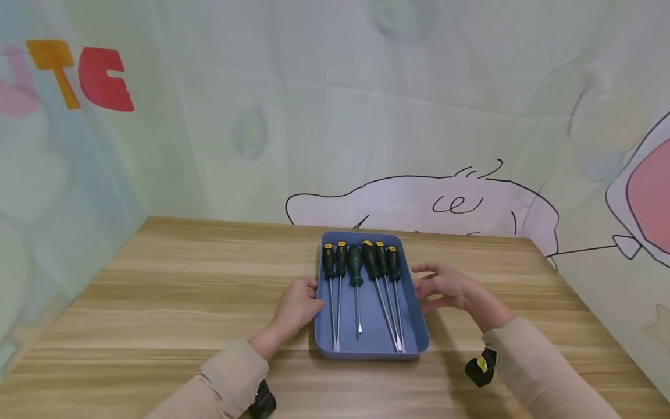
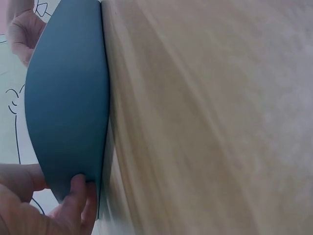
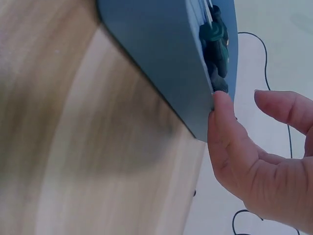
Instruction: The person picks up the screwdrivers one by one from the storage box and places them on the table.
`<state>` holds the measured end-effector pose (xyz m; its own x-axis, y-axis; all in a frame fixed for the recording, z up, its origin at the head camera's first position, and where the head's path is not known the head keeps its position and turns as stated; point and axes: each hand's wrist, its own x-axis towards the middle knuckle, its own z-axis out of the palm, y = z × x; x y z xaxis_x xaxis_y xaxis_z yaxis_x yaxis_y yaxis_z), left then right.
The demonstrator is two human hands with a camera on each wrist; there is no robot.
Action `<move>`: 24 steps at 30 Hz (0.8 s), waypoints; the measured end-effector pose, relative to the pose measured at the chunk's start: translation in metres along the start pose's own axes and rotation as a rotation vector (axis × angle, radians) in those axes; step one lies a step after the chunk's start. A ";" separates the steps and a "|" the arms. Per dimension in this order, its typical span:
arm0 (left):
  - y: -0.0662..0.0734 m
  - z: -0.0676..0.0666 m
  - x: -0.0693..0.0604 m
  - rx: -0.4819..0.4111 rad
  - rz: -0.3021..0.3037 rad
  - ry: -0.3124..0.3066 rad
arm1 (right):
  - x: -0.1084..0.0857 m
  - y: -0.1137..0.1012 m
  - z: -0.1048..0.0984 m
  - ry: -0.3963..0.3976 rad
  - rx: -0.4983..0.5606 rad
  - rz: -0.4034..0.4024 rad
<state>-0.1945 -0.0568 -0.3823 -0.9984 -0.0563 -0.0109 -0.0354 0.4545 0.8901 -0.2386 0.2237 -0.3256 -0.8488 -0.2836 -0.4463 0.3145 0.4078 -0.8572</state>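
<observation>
A blue rectangular tray [image 1: 373, 343] lies on the wooden table. Inside it, several screwdrivers point their metal tips toward the person. A short green-handled screwdriver [image 1: 355, 265] is in the middle, with black-and-yellow-handled screwdrivers on the left [image 1: 328, 262] and the right [image 1: 370, 259]. My left hand [image 1: 296, 305] grips the tray's left wall, thumb at the rim and fingers [image 2: 76, 200] against the outer side. At the right wall, my right hand [image 1: 445, 286] has its fingers extended. In the right wrist view, one fingertip touches the rim while the thumb [image 3: 283, 105] stands apart.
The wooden table [image 1: 209, 273] extends to both sides of the tray. Behind it hangs a pale printed cloth [image 1: 324, 134] with cartoon drawings. A black wrist device [image 1: 480, 368] sits at the right sleeve, and another [image 1: 263, 401] at the left.
</observation>
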 end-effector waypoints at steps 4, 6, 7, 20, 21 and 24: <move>0.000 0.000 0.000 -0.007 -0.007 -0.003 | 0.001 -0.006 -0.002 -0.005 -0.008 -0.013; 0.000 0.000 0.000 -0.008 -0.007 -0.003 | 0.001 -0.009 -0.002 -0.006 -0.012 -0.017; 0.000 0.000 0.000 -0.007 -0.008 -0.003 | 0.001 -0.011 -0.002 -0.005 -0.015 -0.020; 0.001 0.000 0.001 0.007 -0.007 0.000 | 0.006 -0.029 0.008 -0.028 -0.042 -0.061; 0.001 0.000 0.002 0.006 -0.006 0.000 | 0.006 -0.030 0.010 -0.027 -0.044 -0.062; 0.000 0.001 0.002 0.003 -0.013 -0.001 | 0.008 -0.033 0.013 -0.024 -0.064 -0.057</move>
<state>-0.1966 -0.0562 -0.3825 -0.9979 -0.0614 -0.0226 -0.0482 0.4566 0.8884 -0.2504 0.1962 -0.3041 -0.8540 -0.3285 -0.4035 0.2369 0.4450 -0.8636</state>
